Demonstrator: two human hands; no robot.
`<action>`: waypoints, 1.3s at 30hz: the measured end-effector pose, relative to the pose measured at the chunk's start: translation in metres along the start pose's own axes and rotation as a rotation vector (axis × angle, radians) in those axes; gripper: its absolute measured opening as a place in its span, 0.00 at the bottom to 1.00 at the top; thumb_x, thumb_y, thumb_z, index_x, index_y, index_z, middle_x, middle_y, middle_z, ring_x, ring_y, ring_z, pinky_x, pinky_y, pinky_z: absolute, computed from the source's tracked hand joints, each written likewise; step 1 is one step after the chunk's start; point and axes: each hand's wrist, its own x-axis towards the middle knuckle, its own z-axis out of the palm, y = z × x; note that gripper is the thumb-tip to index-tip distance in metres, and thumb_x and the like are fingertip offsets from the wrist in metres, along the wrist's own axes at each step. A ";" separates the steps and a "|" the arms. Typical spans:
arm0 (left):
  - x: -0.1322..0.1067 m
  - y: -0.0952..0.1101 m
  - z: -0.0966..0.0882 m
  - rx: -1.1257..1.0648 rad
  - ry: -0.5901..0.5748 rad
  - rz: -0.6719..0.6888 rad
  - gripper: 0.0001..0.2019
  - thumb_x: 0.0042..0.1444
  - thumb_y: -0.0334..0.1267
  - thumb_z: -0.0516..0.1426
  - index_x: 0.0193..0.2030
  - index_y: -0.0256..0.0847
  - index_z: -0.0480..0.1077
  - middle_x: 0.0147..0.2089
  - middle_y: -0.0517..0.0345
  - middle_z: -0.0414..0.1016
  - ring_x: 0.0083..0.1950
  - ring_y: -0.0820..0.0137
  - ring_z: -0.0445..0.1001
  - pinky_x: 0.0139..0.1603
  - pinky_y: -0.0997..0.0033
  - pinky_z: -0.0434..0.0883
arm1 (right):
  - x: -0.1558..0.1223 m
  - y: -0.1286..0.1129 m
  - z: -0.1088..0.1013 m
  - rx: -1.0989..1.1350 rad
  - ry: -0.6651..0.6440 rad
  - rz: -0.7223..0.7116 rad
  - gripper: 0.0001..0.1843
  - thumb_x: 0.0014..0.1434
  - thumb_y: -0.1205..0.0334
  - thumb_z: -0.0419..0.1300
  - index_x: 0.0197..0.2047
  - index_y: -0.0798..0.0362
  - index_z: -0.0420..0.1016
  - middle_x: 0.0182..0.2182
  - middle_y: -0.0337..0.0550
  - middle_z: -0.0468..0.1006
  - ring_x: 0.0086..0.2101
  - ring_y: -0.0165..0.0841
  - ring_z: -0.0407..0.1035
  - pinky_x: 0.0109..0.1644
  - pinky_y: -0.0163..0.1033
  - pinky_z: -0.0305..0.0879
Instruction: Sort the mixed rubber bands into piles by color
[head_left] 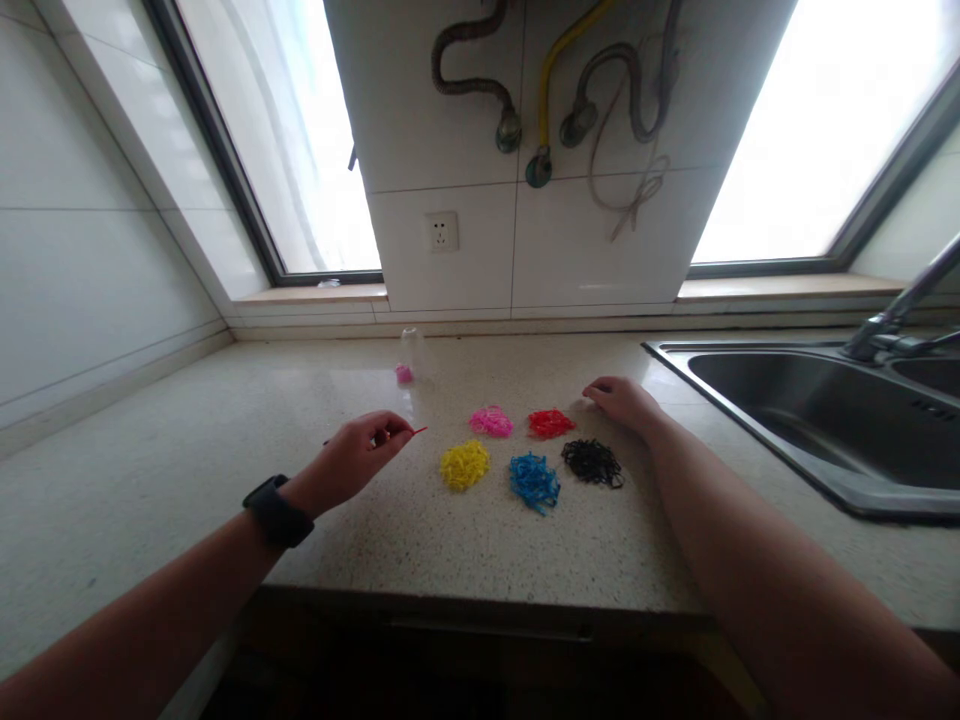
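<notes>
My left hand (367, 455) is closed in a pinch above the counter, left of the piles. Between its fingertips is a thin red rubber band (420, 430). My right hand (619, 400) rests on the counter at the right, its fingers loosely bent and nothing visible in them. Just left of it lies a pile of red rubber bands (550, 423). Beside that is a pink pile (491, 421). In front lie a yellow pile (464, 465), a blue pile (534, 482) and a black pile (592, 463).
A small clear plastic container (412, 345) stands near the wall, with a pink object (404, 373) beside it. At the right, a steel sink (750, 440) with a faucet (877, 330) is set into the speckled counter (435, 550). Hoses (480, 85) hang on the tiled wall.
</notes>
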 end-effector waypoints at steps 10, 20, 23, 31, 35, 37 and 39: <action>-0.011 0.038 0.013 -0.215 -0.099 -0.045 0.16 0.65 0.49 0.54 0.42 0.37 0.72 0.36 0.57 0.73 0.36 0.71 0.67 0.36 0.71 0.66 | 0.002 0.001 0.001 -0.032 -0.002 -0.001 0.19 0.58 0.47 0.58 0.43 0.47 0.84 0.37 0.45 0.83 0.35 0.38 0.74 0.36 0.39 0.62; -0.013 0.046 0.015 -0.278 -0.123 -0.082 0.15 0.65 0.49 0.54 0.42 0.37 0.72 0.33 0.59 0.70 0.30 0.74 0.62 0.27 0.75 0.59 | 0.002 0.001 0.002 -0.037 0.000 0.006 0.18 0.58 0.47 0.58 0.42 0.46 0.84 0.37 0.44 0.83 0.36 0.38 0.74 0.36 0.39 0.62; -0.014 0.048 0.015 -0.297 -0.125 -0.079 0.15 0.65 0.48 0.54 0.41 0.37 0.72 0.33 0.60 0.69 0.29 0.75 0.61 0.27 0.75 0.58 | 0.002 0.001 0.002 -0.035 -0.001 0.003 0.18 0.58 0.47 0.58 0.42 0.46 0.84 0.37 0.44 0.83 0.35 0.38 0.74 0.36 0.39 0.62; -0.015 0.045 0.017 -0.288 -0.134 -0.092 0.14 0.65 0.48 0.54 0.42 0.38 0.72 0.33 0.60 0.69 0.30 0.74 0.62 0.28 0.74 0.59 | 0.001 -0.001 0.001 -0.044 -0.015 0.009 0.19 0.58 0.47 0.57 0.43 0.46 0.84 0.38 0.45 0.84 0.37 0.39 0.74 0.36 0.39 0.62; -0.015 0.051 0.017 -0.291 -0.134 -0.076 0.14 0.65 0.49 0.54 0.42 0.38 0.72 0.34 0.60 0.71 0.33 0.73 0.65 0.32 0.73 0.63 | -0.001 -0.003 0.000 -0.046 -0.019 0.010 0.19 0.59 0.47 0.57 0.43 0.45 0.84 0.39 0.45 0.84 0.38 0.39 0.75 0.36 0.39 0.62; -0.015 0.057 0.018 -0.276 -0.132 -0.060 0.14 0.65 0.48 0.54 0.41 0.38 0.72 0.34 0.59 0.71 0.34 0.72 0.66 0.34 0.72 0.64 | -0.002 -0.005 -0.001 -0.059 -0.018 0.022 0.19 0.59 0.46 0.56 0.44 0.44 0.84 0.40 0.44 0.84 0.39 0.40 0.75 0.37 0.39 0.62; -0.013 0.064 0.019 -0.251 -0.135 -0.045 0.14 0.65 0.48 0.54 0.41 0.38 0.72 0.34 0.58 0.72 0.35 0.71 0.67 0.36 0.71 0.65 | -0.003 -0.007 -0.002 -0.072 -0.019 0.031 0.19 0.59 0.46 0.56 0.44 0.44 0.83 0.42 0.43 0.84 0.40 0.40 0.75 0.37 0.40 0.62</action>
